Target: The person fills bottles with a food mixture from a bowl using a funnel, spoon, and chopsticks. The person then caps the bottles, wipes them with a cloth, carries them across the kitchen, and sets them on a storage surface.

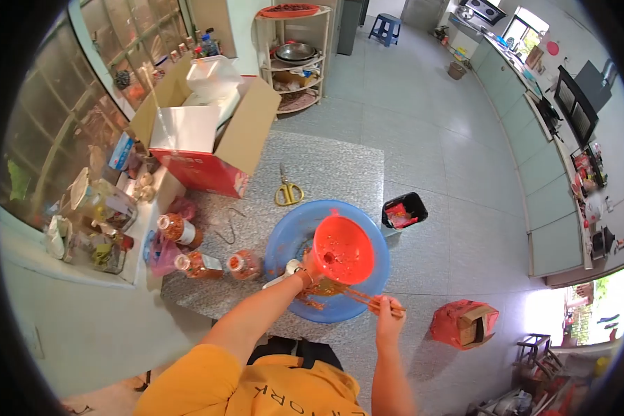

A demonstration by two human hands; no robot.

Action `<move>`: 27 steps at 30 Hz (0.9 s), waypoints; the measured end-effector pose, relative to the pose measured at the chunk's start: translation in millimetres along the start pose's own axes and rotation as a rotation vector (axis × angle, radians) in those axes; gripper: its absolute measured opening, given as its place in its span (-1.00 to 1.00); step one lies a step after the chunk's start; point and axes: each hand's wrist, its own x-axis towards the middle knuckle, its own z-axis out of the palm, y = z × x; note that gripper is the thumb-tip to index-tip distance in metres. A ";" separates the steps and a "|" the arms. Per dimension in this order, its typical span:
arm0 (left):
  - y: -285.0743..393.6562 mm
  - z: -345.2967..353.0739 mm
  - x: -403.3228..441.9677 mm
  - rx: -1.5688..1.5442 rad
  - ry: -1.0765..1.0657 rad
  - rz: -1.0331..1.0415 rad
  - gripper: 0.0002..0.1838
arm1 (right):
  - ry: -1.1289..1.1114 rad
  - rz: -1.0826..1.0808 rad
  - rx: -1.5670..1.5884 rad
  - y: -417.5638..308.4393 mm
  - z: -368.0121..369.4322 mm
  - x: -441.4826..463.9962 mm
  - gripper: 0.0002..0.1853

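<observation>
My left hand [313, 269] grips a red plastic funnel [344, 243] at its near left side, tilted above a blue basin [276, 239]. Bits of food cling to the funnel's inside, around its dark hole; some of my fingers are hidden under it. In my right hand [389, 313], closed near the basin's right rim, are wooden chopsticks [359, 297] whose tips reach over the basin. Reddish chopped food [313, 303] and some liquid lie in the basin. A white spoon-like utensil [277, 280] rests across its left rim, beside my left wrist.
Left of the basin stand a filled open-topped bottle [244, 264] and two more filled bottles [199, 265]. Yellow-handled scissors [289, 194] lie behind it. A large cardboard box [208, 166] occupies the back left. A black bin [404, 210] stands right, a red bag [457, 324] on the floor.
</observation>
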 end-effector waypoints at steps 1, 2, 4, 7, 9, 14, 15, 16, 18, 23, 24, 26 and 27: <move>6.1 -0.9 3.7 -0.138 -0.029 -0.031 -0.38 | 0.004 0.043 0.007 4.0 -3.2 4.8 -0.75; -8.4 17.6 10.3 -0.148 -0.032 -0.033 -0.38 | 0.006 0.044 -0.003 8.0 -4.9 10.0 -0.75; -33.2 56.6 25.8 0.089 -0.095 -0.262 -0.40 | 0.030 0.107 0.039 14.3 -5.0 22.3 -0.76; 20.7 32.0 37.4 0.144 -0.231 -0.534 -0.37 | 0.028 0.105 0.009 14.0 -3.1 36.1 -0.75; 15.0 44.2 43.9 0.160 -0.238 -0.603 -0.34 | 0.030 0.110 -0.005 16.2 -2.8 42.8 -0.74; -0.7 61.9 44.5 0.350 -0.307 -0.556 -0.21 | -0.016 0.114 -0.153 30.8 -0.7 50.5 -0.72; -11.4 68.9 44.6 0.326 -0.262 -0.566 -0.20 | -0.024 0.093 -0.168 33.9 0.9 51.2 -0.72; -12.2 66.1 43.5 0.325 -0.262 -0.574 -0.20 | -0.034 0.071 -0.183 36.8 1.8 52.0 -0.72; -13.9 57.5 42.6 0.349 -0.280 -0.519 -0.25 | -0.021 0.101 -0.119 42.4 1.9 53.9 -0.74; 6.4 15.1 22.6 0.308 -0.191 -0.430 -0.41 | -0.051 0.282 -0.018 51.2 0.1 61.9 -0.74; 7.4 8.9 17.8 0.284 -0.171 -0.422 -0.44 | -0.035 0.298 -0.012 54.6 -0.4 64.0 -0.74; 3.1 5.7 5.0 0.277 -0.055 -0.414 -0.47 | -0.047 0.317 -0.006 58.0 -1.8 66.0 -0.73; 2.7 1.9 -0.3 0.222 -0.017 -0.401 -0.47 | -0.035 0.319 0.008 58.7 -3.5 66.7 -0.69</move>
